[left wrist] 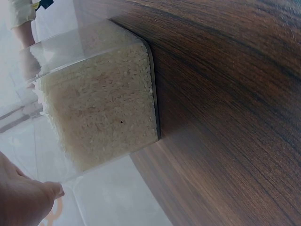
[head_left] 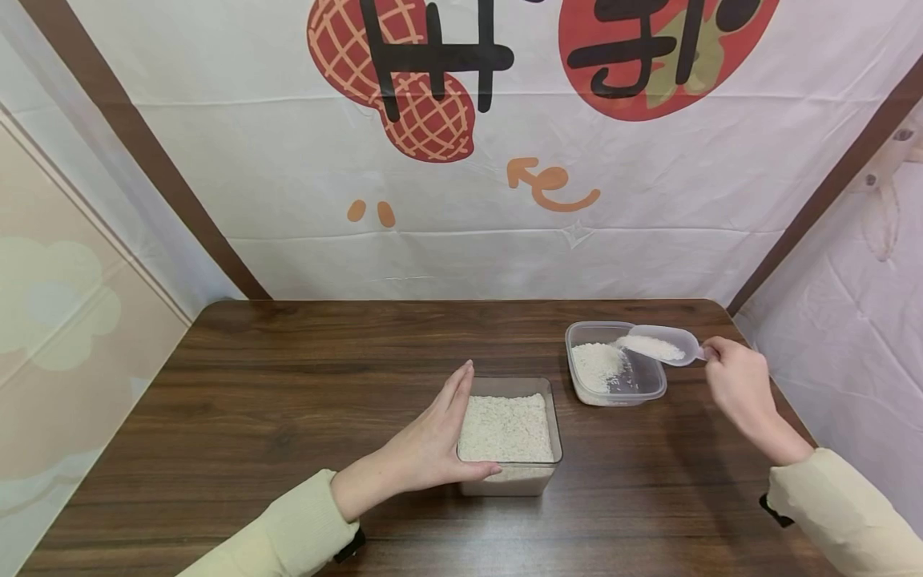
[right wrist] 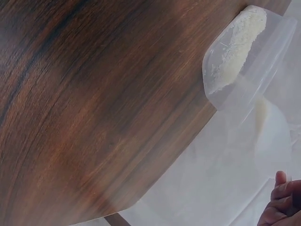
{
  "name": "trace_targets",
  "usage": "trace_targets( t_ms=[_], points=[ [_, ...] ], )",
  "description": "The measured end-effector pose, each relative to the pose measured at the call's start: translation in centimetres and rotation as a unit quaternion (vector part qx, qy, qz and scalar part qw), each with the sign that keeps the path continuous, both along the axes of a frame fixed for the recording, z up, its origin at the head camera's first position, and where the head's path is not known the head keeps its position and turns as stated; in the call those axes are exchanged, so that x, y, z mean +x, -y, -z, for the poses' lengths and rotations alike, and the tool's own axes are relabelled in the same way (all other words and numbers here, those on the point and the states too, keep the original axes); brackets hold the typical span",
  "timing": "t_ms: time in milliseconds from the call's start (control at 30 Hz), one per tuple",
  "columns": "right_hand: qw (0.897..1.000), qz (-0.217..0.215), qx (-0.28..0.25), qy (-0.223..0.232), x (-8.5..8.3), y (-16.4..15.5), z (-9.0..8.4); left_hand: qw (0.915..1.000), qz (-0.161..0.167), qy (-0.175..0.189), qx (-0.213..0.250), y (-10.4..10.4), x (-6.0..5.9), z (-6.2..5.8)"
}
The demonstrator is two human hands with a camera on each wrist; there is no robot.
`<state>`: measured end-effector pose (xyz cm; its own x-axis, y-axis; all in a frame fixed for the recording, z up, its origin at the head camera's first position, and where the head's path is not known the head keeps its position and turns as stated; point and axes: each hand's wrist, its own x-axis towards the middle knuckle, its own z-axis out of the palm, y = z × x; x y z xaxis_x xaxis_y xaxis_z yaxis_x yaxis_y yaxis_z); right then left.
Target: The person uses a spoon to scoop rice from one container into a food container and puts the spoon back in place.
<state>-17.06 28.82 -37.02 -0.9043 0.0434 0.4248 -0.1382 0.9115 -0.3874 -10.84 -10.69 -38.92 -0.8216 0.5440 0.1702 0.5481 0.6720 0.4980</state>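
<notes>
In the head view, my right hand grips the handle of a translucent scoop loaded with white rice. The scoop's mouth tilts left over a clear plastic tub, and grains fall into the rice lying in it. In the right wrist view the scoop is partly see-through against the backdrop. My left hand rests against a square clear container, its fingers straight along the left side and its thumb across the front rim. Rice fills much of that container.
Both containers stand on a dark wood-grain table, the tub farther back and to the right. A white printed cloth hangs behind the table's far edge. Cloth walls also rise at the left and right.
</notes>
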Motion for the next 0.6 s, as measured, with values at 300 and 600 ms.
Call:
trace_targets(
  t_ms=[300, 600],
  points=[
    [0.999, -0.022, 0.02, -0.037, -0.08, 0.33, -0.04, 1.0, 0.0, 0.003, 0.0, 0.0, 0.0, -0.01],
    [0.995, -0.045, 0.053, -0.076, -0.15, 0.41, 0.14, 1.0, -0.003, 0.006, -0.003, -0.02, 0.06, -0.06]
  ],
)
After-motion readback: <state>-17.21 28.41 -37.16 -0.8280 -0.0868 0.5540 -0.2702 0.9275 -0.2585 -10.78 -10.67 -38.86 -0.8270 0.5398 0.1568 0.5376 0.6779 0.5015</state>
